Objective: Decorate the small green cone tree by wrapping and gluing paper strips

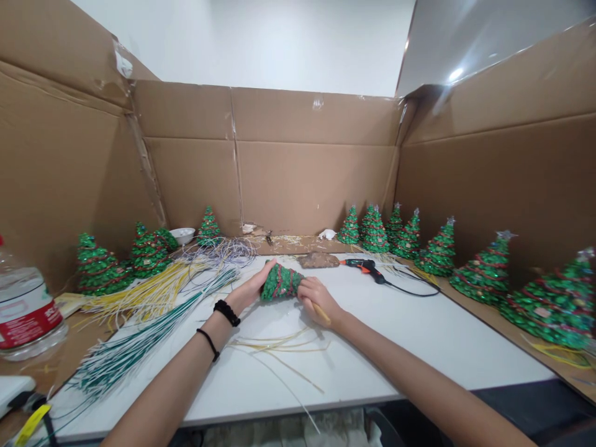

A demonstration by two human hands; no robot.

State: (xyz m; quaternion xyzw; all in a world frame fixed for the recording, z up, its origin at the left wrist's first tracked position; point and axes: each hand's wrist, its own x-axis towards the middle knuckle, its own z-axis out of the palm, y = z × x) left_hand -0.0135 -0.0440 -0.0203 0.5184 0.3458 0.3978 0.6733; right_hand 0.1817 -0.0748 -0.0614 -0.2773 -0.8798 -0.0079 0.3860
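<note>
Head view: two bare hands meet over a white table top (pixel 410 329), with brown cardboard (pixel 316 180) standing along the back and both sides, perhaps as a screen.
Small tree: a green tree (pixel 280 284) wound with red trim is tipped on its side between the hands, near the middle of the table, its wide base to the left and narrow tip to the right, which seems to put the tip within easy reach.
Left hand: this hand (pixel 255 284) is curved around the base, apparently to steady it.
Right hand: this hand (pixel 317 298) is closed in a fist on a wooden handle (pixel 321 315) at the tip; the handle's far end is hidden, so I cannot tell what tool it is.
Strands: loose yellow strands (pixel 279 343) lie just below the hands; a green bundle (pixel 153 341) and a yellow bundle (pixel 144 288) spread at the left, probably kept near the left arm for picking.
Glue gun: the glue gun (pixel 365 267) rests beyond the right hand, its nozzle at a brown pad (pixel 319 260), likely to catch drips.
Other trees: decorated trees (pixel 487 267) line the right edge, perhaps to leave the middle free; more trees (pixel 100 267) stand at the left, behind a bottle (pixel 28 310).
</note>
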